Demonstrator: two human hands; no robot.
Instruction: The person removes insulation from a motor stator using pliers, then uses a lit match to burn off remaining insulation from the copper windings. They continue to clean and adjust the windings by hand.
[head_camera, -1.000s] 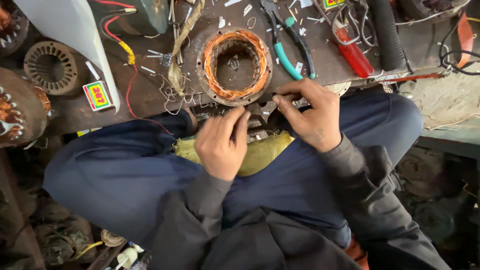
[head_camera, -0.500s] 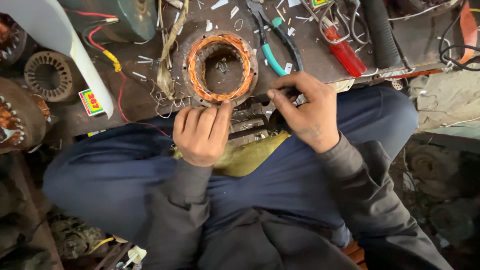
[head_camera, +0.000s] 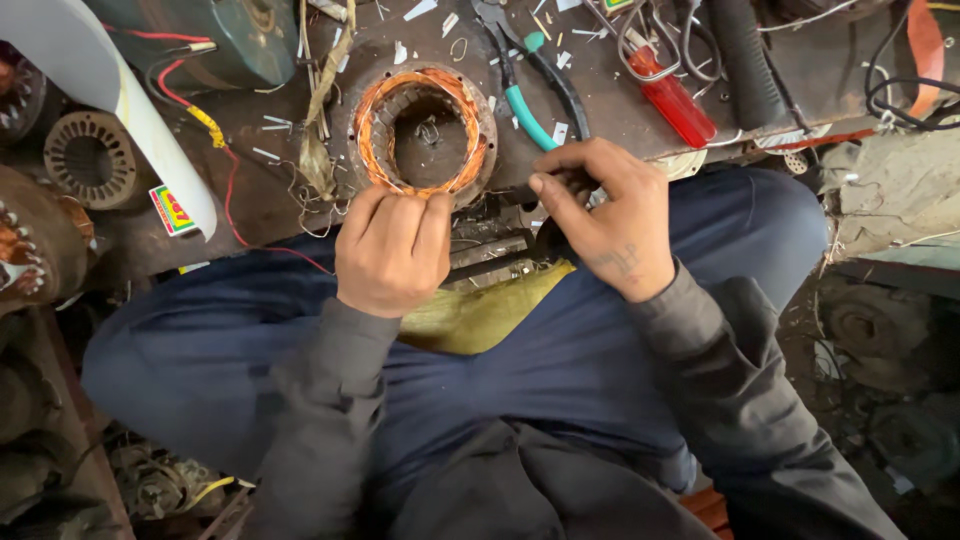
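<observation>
Pinching copper-wound stator (head_camera: 422, 130) rim with left hand (head_camera: 392, 250) fingers, right hand (head_camera: 605, 218) fingers closed around dark tool (head_camera: 570, 183)

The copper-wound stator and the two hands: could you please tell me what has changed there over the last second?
The left hand has moved up from the lap to the near edge of the copper-wound stator, its fingertips now at the windings. The right hand has drawn slightly apart from the left, its grip still on a small dark part I cannot identify. The stator, teal-handled pliers and red-handled screwdriver lie as before.
</observation>
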